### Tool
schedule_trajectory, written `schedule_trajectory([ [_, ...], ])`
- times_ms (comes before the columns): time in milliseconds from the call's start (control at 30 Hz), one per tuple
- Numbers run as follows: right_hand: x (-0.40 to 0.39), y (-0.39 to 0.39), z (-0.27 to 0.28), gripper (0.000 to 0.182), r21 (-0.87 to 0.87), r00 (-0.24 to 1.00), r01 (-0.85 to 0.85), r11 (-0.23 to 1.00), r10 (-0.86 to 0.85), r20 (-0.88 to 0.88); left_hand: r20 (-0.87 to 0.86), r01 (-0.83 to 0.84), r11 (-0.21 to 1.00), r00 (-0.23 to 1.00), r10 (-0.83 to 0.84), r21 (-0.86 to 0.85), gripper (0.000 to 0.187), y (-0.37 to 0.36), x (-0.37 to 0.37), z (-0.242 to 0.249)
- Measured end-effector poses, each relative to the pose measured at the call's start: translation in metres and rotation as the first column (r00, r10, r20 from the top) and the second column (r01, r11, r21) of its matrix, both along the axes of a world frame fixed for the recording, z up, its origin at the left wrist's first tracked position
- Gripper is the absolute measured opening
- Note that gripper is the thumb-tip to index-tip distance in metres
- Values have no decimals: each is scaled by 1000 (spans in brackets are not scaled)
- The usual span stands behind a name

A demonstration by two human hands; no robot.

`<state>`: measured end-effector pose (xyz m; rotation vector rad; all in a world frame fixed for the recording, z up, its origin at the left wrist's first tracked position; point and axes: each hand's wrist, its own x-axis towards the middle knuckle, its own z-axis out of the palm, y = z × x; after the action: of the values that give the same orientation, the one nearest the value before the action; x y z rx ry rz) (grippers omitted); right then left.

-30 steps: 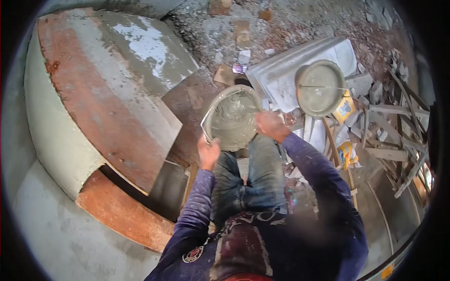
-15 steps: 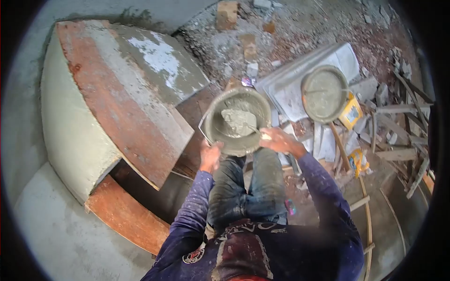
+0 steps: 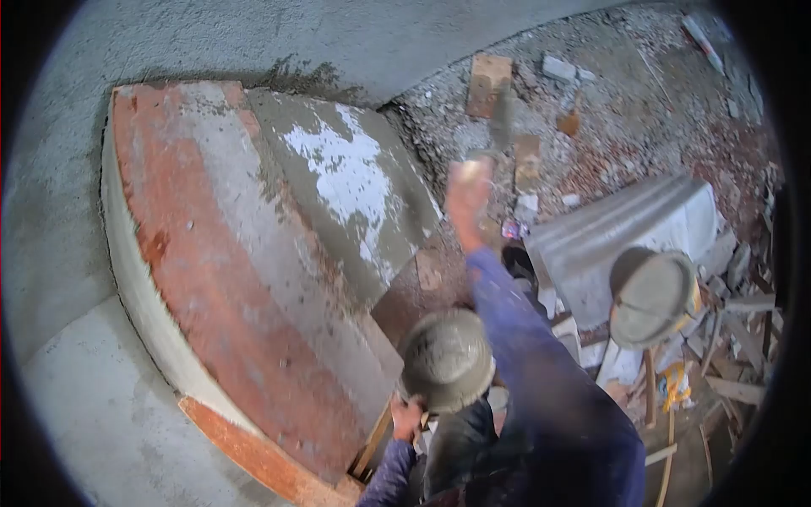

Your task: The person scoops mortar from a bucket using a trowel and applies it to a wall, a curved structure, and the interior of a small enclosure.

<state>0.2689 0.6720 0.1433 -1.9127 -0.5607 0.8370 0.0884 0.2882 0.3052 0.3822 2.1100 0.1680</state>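
Observation:
My left hand (image 3: pixel 407 417) is closed on the near left rim of a grey bucket (image 3: pixel 448 359), which is coated with mortar inside. Stretched forward, my right hand (image 3: pixel 470 188) grips the handle of a trowel (image 3: pixel 502 118); motion blurs both. The trowel's blade points away from me, over the rubble. Left of the right hand lies a slab with grey plaster and a white patch (image 3: pixel 342 173). It adjoins a curved red and grey surface (image 3: pixel 220 245).
A second round container (image 3: pixel 655 300) stands at the right beside a long pale metal piece (image 3: pixel 621 232). Rubble (image 3: pixel 591 118) covers the ground ahead. Wooden sticks (image 3: pixel 743 338) lie at the far right, and a rough grey wall (image 3: pixel 338 42) rises behind the slab.
My right hand has swung forward and up from the bucket with the trowel. The view has shifted left. The bucket appears lower and tilted, still in my left hand.

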Motion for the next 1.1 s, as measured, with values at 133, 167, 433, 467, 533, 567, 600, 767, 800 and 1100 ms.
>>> schedule_trajectory([
  [133,-100,85,-56,52,83,709,-691,718,695,-115,-61,-50,998,997,52,33,31,-41,-5,-31],
  [167,-99,75,-20,59,233,763,-604,762,638,-106,-53,-62,998,997,62,-11,31,-48,-7,-30],
  [433,132,-142,114,41,-96,445,-887,452,892,82,94,-229,972,968,232,-41,29,5,39,-26],
  [467,158,-167,139,36,-202,312,-927,316,949,49,29,-131,989,991,134,-73,24,11,43,-26],
  [533,188,-212,168,31,-306,179,-936,172,984,7,23,2,993,1000,0,-115,25,31,53,-27],
  [567,191,-242,167,29,-479,23,-877,29,1000,18,74,42,991,997,-33,-125,32,39,56,-22],
  [600,189,-264,157,27,-638,-125,-765,-90,992,10,81,56,992,996,-47,-115,32,44,60,-24],
  [767,148,-323,81,25,-393,188,-887,242,967,171,-12,384,761,896,-443,523,38,56,70,-10],
  [800,149,-321,99,27,-373,215,-880,296,946,242,-67,457,686,855,-514,566,38,59,61,-9],
  [1100,128,-344,146,50,-358,267,-897,259,963,28,395,-20,924,908,-143,381,40,69,39,-5],
])
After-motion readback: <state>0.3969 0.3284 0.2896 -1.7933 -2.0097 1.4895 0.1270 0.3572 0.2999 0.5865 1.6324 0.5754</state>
